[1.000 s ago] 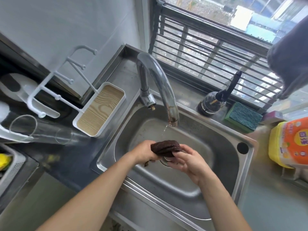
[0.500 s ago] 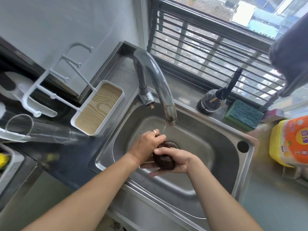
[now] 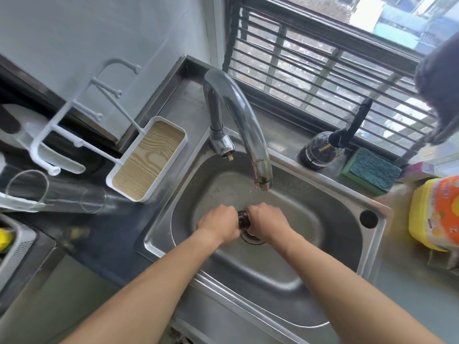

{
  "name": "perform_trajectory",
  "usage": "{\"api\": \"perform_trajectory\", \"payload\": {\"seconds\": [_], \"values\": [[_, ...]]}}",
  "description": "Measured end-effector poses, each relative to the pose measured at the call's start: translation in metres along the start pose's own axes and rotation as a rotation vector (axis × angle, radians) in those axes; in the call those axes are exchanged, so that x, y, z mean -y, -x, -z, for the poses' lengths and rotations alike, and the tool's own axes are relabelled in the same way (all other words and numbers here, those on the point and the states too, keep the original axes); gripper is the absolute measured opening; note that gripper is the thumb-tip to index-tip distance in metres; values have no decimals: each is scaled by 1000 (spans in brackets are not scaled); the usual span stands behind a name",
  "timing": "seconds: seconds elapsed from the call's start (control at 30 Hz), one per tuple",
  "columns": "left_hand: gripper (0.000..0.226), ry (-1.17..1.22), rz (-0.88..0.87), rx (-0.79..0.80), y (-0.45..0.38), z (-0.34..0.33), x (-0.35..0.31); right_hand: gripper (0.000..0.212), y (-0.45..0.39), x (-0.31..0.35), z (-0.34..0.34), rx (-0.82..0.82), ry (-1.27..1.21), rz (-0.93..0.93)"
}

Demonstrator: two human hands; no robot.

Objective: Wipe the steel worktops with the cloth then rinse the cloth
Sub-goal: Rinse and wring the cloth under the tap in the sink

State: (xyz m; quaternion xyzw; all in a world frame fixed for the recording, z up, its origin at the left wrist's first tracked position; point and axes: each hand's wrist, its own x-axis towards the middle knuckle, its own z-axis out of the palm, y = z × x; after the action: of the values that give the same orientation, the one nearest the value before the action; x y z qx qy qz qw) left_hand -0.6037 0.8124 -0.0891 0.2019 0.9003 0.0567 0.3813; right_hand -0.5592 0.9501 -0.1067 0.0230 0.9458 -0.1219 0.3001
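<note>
A dark brown wet cloth (image 3: 243, 218) is rolled tight between my two fists over the drain of the steel sink (image 3: 330, 219). My left hand (image 3: 218, 223) grips its left end and my right hand (image 3: 267, 220) grips its right end; only a short middle strip of cloth shows. Both fists hang just below the spout of the curved steel tap (image 3: 238, 120), from which a thin trickle of water falls.
A white rack with a wood-grain tray (image 3: 146, 160) stands left of the sink beside a lying clear glass (image 3: 57, 192). On the back ledge sit a dark bottle (image 3: 320, 150) and green sponge (image 3: 370, 170). A yellow detergent bottle (image 3: 434, 214) stands right.
The cloth went from a loose bundle held up in both hands to a tight roll. My hands have turned knuckles-up side by side, twisting it over the drain.
</note>
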Motion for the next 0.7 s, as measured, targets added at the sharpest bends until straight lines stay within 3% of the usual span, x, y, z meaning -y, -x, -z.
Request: {"api": "perform_trajectory", "payload": {"seconds": [0.13, 0.27, 0.37, 0.43, 0.5, 0.6, 0.7], "values": [[32, 396, 111, 87, 8, -11, -2, 21, 0, -7, -5, -84, 89, 80], [26, 628, 190, 133, 17, -16, -11, 18, 3, -12, -12, -142, 103, 136], [18, 884, 201, 404, 21, -13, -8, 18, 7, -16, -17, -162, 68, 181], [33, 989, 191, 607, 22, -9, 0, 22, 9, -17, -20, -163, 41, 196], [47, 991, 176, 660, 21, -9, 7, 23, 10, -16, -24, -146, 5, 153], [35, 810, 49, 374, 10, -22, 17, 27, 5, -11, -29, -110, -100, 86], [29, 295, -74, -5, 1, -31, 30, 44, 2, -13, -26, 6, -435, 87]]}}
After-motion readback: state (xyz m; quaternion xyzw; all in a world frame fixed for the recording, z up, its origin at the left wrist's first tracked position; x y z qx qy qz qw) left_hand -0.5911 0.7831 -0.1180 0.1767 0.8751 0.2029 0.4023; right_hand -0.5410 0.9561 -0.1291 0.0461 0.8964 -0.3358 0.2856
